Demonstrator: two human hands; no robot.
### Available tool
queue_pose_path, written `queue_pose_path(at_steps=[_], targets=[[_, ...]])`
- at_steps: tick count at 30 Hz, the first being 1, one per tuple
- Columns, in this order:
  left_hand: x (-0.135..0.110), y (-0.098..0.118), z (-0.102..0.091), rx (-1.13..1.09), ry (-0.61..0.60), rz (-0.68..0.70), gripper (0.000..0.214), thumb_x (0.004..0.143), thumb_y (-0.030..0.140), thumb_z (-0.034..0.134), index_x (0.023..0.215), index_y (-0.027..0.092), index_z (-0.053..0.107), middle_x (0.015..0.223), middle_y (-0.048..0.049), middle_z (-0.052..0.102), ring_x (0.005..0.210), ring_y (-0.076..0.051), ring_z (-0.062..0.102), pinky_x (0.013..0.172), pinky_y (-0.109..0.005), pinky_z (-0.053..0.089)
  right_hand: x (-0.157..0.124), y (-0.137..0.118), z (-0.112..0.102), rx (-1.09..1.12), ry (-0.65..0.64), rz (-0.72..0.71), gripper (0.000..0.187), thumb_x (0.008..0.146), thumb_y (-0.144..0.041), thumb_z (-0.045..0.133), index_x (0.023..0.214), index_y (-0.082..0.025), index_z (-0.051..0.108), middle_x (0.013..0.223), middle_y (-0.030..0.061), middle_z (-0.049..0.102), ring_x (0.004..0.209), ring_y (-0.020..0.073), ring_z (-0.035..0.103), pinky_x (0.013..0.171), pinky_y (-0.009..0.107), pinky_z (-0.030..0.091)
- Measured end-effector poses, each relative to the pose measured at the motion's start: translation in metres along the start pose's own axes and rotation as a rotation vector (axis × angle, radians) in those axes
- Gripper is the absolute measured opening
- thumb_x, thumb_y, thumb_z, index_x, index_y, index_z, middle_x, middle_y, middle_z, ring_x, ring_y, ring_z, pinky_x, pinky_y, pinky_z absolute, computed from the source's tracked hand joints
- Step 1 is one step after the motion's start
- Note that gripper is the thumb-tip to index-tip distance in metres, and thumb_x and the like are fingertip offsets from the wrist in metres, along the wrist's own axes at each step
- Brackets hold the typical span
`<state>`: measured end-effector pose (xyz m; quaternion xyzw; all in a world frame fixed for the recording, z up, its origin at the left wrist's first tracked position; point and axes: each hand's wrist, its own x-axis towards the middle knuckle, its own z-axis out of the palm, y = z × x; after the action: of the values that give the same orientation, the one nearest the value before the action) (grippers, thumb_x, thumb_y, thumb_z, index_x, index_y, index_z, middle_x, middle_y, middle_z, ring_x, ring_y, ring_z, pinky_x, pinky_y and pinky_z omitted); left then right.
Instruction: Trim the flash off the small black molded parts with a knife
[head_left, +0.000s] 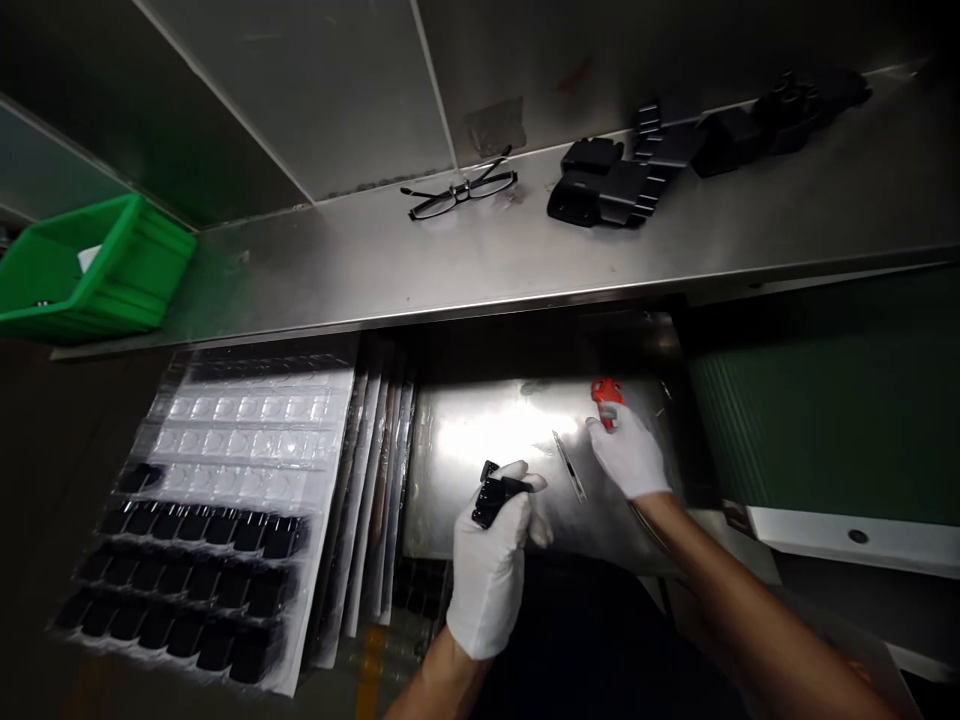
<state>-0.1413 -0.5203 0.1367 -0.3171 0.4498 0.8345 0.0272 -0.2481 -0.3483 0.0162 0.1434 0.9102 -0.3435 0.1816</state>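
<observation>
Left hand: white-gloved left hand [486, 570], fingers curled round a small, blocky, glossy black plastic part [491, 502], perhaps more than one; held up over the near edge of the work surface, probably to keep it within easy sight.
Right hand: white-gloved right hand [634, 458], grasping a red hand tool [606, 391] by its near end, apparently so the far end stays free; whether it is lifted off the steel I cannot tell.
Between the hands: a slim, pale metal pen-like blade [570, 467], lying loose on the shiny steel work surface [435, 525], seemingly left within reach.
Left of the hands: a clear plastic tray with moulded pockets [238, 443], leaning beside the surface; black pieces fill the nearer rows, pockets presumably keeping them apart. More thin trays [375, 500] stand packed behind it.
Beyond: a raised steel ledge [300, 265] carries black-framed glasses [463, 194] and a cluster of black plastic parts [611, 190], likely out of the way. A bright green plastic bin [139, 270] sits at its left end.
</observation>
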Motion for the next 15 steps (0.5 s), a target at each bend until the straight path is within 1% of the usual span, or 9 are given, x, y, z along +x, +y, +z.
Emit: queue_pose_path(at_steps=[1, 2, 3, 4, 6, 8, 11, 13, 15], targets=[[0.000, 0.000, -0.002, 0.040, 0.010, -0.003, 0.044, 0.079, 0.041, 0.082, 0.114, 0.017, 0.071, 0.083, -0.0011, 0.069, 0.050, -0.005, 0.045, 0.053, -0.025, 0.040, 0.023, 0.009, 0.005, -0.095, -0.008, 0.057, 0.042, 0.089, -0.040, 0.060, 0.121, -0.013, 0.059, 0.121, 0.0202, 0.059, 0.107, 0.0396, 0.063, 0.095, 0.054, 0.050], [-0.001, 0.001, -0.004, 0.072, 0.027, -0.012, 0.046, 0.078, 0.041, 0.083, 0.115, 0.016, 0.071, 0.076, 0.0000, 0.067, 0.049, -0.004, 0.041, 0.051, -0.024, 0.036, 0.044, 0.018, 0.011, -0.168, -0.020, 0.109, 0.052, 0.086, -0.040, 0.066, 0.126, -0.009, 0.056, 0.124, 0.0249, 0.055, 0.108, 0.0442, 0.062, 0.094, 0.058, 0.049], [-0.003, 0.002, -0.005, 0.096, 0.044, -0.025, 0.049, 0.077, 0.041, 0.084, 0.116, 0.015, 0.070, 0.074, 0.0006, 0.065, 0.049, -0.004, 0.038, 0.051, -0.024, 0.034, 0.061, 0.026, 0.016, -0.226, -0.035, 0.143, 0.059, 0.083, -0.038, 0.070, 0.129, -0.006, 0.053, 0.126, 0.0272, 0.052, 0.108, 0.0463, 0.061, 0.094, 0.059, 0.049], [-0.005, 0.003, -0.007, 0.110, 0.060, -0.038, 0.051, 0.076, 0.040, 0.085, 0.118, 0.015, 0.070, 0.074, 0.0005, 0.065, 0.051, -0.004, 0.036, 0.052, -0.024, 0.033, 0.075, 0.032, 0.021, -0.274, -0.049, 0.173, 0.064, 0.081, -0.036, 0.073, 0.131, -0.004, 0.051, 0.127, 0.0281, 0.050, 0.108, 0.0467, 0.062, 0.094, 0.058, 0.050], [-0.009, 0.007, -0.008, 0.112, 0.067, -0.063, 0.055, 0.074, 0.038, 0.086, 0.121, 0.016, 0.068, 0.079, 0.0001, 0.064, 0.054, -0.004, 0.034, 0.054, -0.025, 0.031, 0.092, 0.043, 0.031, -0.332, -0.066, 0.215, 0.065, 0.079, -0.032, 0.074, 0.132, -0.002, 0.050, 0.127, 0.0268, 0.048, 0.108, 0.0443, 0.063, 0.094, 0.054, 0.052], [-0.014, 0.013, -0.009, 0.134, 0.031, -0.065, 0.054, 0.079, 0.040, 0.082, 0.123, 0.015, 0.066, 0.074, 0.0023, 0.058, 0.057, -0.005, 0.033, 0.056, -0.025, 0.030, 0.099, 0.050, 0.038, -0.354, -0.064, 0.247, 0.061, 0.078, -0.030, 0.073, 0.129, -0.002, 0.052, 0.125, 0.0254, 0.048, 0.104, 0.0417, 0.065, 0.091, 0.049, 0.054], [-0.018, 0.019, -0.009, 0.217, -0.063, 0.001, 0.044, 0.090, 0.046, 0.069, 0.119, 0.014, 0.065, 0.065, 0.0060, 0.043, 0.059, -0.007, 0.035, 0.060, -0.027, 0.030, 0.099, 0.055, 0.044, -0.341, -0.030, 0.267, 0.058, 0.079, -0.032, 0.072, 0.125, -0.002, 0.054, 0.124, 0.0249, 0.048, 0.101, 0.0389, 0.067, 0.088, 0.046, 0.056], [-0.019, 0.021, -0.011, 0.282, -0.109, 0.038, 0.036, 0.094, 0.049, 0.061, 0.105, 0.014, 0.067, 0.064, 0.0054, 0.041, 0.060, -0.008, 0.037, 0.063, -0.028, 0.031, 0.094, 0.057, 0.044, -0.298, -0.005, 0.266, 0.055, 0.079, -0.034, 0.072, 0.123, -0.005, 0.056, 0.125, 0.0246, 0.049, 0.097, 0.0360, 0.068, 0.086, 0.044, 0.056], [-0.019, 0.023, -0.015, 0.314, -0.141, 0.060, 0.038, 0.097, 0.051, 0.056, 0.086, 0.015, 0.064, 0.065, 0.0038, 0.043, 0.062, -0.009, 0.040, 0.066, -0.029, 0.034, 0.085, 0.061, 0.039, -0.232, 0.021, 0.267, 0.048, 0.080, -0.037, 0.069, 0.117, -0.008, 0.059, 0.122, 0.0237, 0.053, 0.093, 0.0335, 0.068, 0.084, 0.041, 0.055]])
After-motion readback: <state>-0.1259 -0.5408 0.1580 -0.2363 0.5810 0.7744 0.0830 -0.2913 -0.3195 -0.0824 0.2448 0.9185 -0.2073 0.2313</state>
